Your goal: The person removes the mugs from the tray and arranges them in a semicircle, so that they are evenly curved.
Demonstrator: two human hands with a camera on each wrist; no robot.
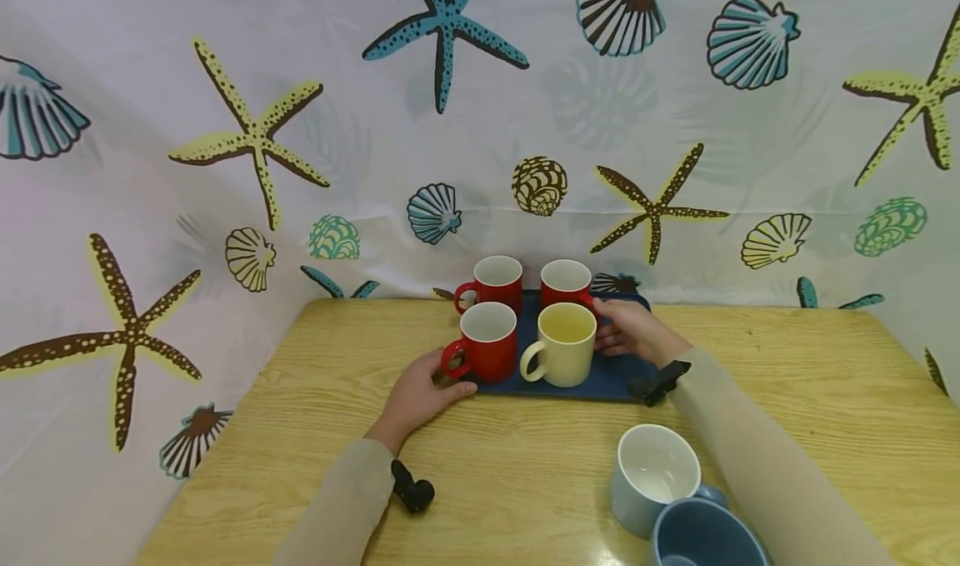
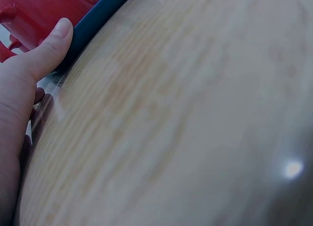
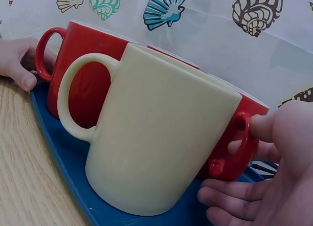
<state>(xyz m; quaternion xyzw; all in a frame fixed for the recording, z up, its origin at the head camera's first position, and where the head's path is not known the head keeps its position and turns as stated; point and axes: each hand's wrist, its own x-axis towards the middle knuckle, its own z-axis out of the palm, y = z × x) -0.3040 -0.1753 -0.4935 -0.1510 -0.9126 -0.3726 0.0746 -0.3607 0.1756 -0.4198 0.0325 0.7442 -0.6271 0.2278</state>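
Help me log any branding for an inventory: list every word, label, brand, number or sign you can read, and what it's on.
None can be read.
Red mugs, cream mug, pale blue mug, darker blue mug, blue tray: no lettering visible.
Backdrop: only printed starfish and shells.
Black wrist devices: too small to tell.

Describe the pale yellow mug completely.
The pale yellow mug is glossy, ceramic-looking and cylindrical, with a rounded lower edge, one looped handle and yellow inside. It stands upright on a rectangular blue tray, right of a glossy red mug, handle pointing left in the head view. Neither the left hand nor the right hand grips it.
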